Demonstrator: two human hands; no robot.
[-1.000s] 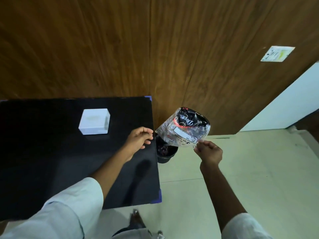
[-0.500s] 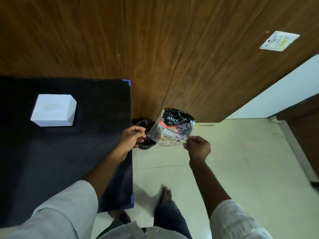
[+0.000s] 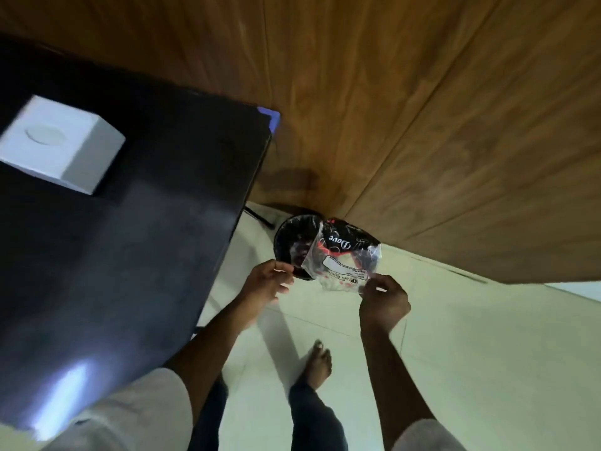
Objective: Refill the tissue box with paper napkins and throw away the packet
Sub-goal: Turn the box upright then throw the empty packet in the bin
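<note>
Head view, steep downward tilt, some motion blur. You hold 1 packet [image 3: 341, 255], clear plastic with dark print, by its near edge: your right hand [image 3: 383, 304] is pinched shut on the corner at about 5 o'clock of the packet, fingertips [image 3: 374, 283] on the film. Your left hand [image 3: 268, 283] sits at the packet's 8 o'clock, fingers loosely curled and apart; whether it touches the film I cannot tell, it looks just short of it. The packet stands away from both hands toward 12 o'clock, long axis running roughly 8 to 2 o'clock, looks empty and limp. 1 bin [image 3: 294, 245], round and black-lined, sits on the floor against the wood wall, directly under and behind the packet's left half, at about 11 o'clock from your right hand and 1 o'clock from your left. That overlap is what the drop turns on: judged from here, the packet already hangs partly over the bin mouth, its right half past the rim. Left hand is the nearer to the bin. A shift toward 10 o'clock before letting go would likely centre it; light film may drift. 1 tissue box [image 3: 61, 148], white, lies well apart on the black table [image 3: 146, 239] at 10 o'clock, closed top facing up. 2 hands, 1 bare foot visible.
</note>
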